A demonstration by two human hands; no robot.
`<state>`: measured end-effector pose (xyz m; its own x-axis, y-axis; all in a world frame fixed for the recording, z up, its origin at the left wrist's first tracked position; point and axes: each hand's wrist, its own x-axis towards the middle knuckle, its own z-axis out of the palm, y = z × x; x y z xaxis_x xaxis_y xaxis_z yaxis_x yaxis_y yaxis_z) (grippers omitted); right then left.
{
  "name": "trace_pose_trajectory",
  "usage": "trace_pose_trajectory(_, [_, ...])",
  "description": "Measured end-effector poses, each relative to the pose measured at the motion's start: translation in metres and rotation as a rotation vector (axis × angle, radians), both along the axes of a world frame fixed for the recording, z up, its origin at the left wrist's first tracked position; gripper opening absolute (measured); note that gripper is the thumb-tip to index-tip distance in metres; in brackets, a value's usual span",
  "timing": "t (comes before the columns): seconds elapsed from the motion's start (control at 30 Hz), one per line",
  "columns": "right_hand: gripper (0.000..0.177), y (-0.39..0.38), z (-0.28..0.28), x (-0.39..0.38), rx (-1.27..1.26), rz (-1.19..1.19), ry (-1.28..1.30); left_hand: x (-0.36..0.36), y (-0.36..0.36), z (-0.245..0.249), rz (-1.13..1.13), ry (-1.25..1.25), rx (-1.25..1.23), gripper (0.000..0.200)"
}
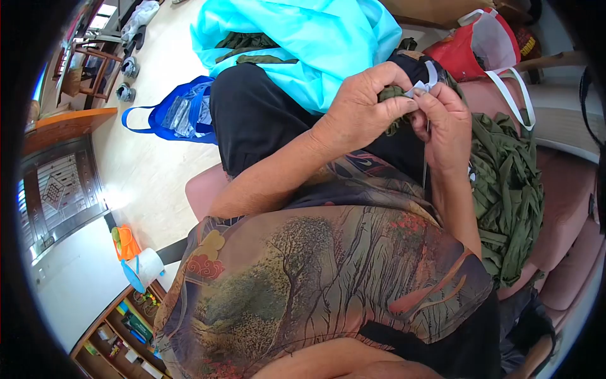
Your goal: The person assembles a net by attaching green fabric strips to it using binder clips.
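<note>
My left hand [366,104] is closed, thumb and fingers pinching a bunched olive-green cord or fabric piece [391,95] together with a white strip [431,72]. Opposite it, my right hand [447,123] is closed too, its thumb and index finger pinching the same white strip where the fingertips meet. A thin metal rod [426,161] points down from under my right palm; its upper end is hidden, so its kind cannot be made out. Beside my right forearm lies a heap of olive-green fabric straps [505,196]. Across my knees and beyond spreads a bright turquoise plastic sheet or bag [315,38].
More olive-green fabric [249,43] shows in the turquoise folds. On the floor at left stands a blue bag [165,117] with clear plastic packets. A red bag [470,47] with white handles rests at upper right on the pink sofa [562,208]. An orange container [127,242] is at lower left.
</note>
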<state>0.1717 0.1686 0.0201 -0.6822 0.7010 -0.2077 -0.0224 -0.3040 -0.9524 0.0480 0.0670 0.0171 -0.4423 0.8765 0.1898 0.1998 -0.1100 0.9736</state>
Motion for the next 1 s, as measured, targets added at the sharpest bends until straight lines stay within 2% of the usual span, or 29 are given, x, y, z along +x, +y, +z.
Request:
trace_pose_trajectory(0.07, [0.018, -0.003, -0.001, 0.0, -0.001, 0.002, -0.01, -0.006, -0.001, -0.008, -0.004, 0.0, -0.072, 0.014])
trace_pose_trajectory(0.17, [0.018, -0.01, -0.001, -0.003, 0.004, -0.055, -0.015, -0.01, -0.002, -0.014, 0.079, 0.35, 0.053, 0.01])
trace_pose_trajectory(0.27, [0.017, -0.009, -0.002, -0.005, 0.043, -0.022, -0.054, -0.008, -0.002, -0.012, 0.156, 0.562, 0.069, 0.005])
trace_pose_trajectory(0.37, [0.011, -0.008, 0.0, -0.007, 0.018, 0.018, -0.028, -0.005, -0.001, -0.007, 0.142, 0.155, -0.085, 0.004])
trace_pose_trajectory(0.47, [0.006, -0.013, 0.005, -0.011, -0.032, 0.027, 0.054, -0.013, 0.004, -0.02, 0.092, -0.505, -0.033, 0.008])
trace_pose_trajectory(0.57, [0.009, -0.014, 0.005, -0.011, 0.018, 0.03, 0.025, -0.021, 0.009, -0.028, 0.053, -0.656, 0.117, 0.01])
trace_pose_trajectory(0.7, [0.008, -0.013, 0.004, -0.01, 0.126, 0.056, -0.031, -0.023, 0.01, -0.022, 0.028, -0.693, 0.158, 0.011])
trace_pose_trajectory(0.8, [0.01, -0.015, 0.011, -0.011, 0.17, 0.057, -0.048, -0.027, 0.007, -0.017, 0.079, -0.414, 0.123, 0.008])
trace_pose_trajectory(0.87, [0.014, -0.015, 0.015, -0.011, 0.204, 0.042, -0.037, -0.03, 0.004, -0.014, 0.087, -0.318, 0.119, 0.008])
trace_pose_trajectory(1.0, [0.027, -0.013, 0.019, -0.009, 0.687, 0.046, -0.192, -0.04, -0.004, -0.011, 0.036, -0.142, 0.084, 0.006])
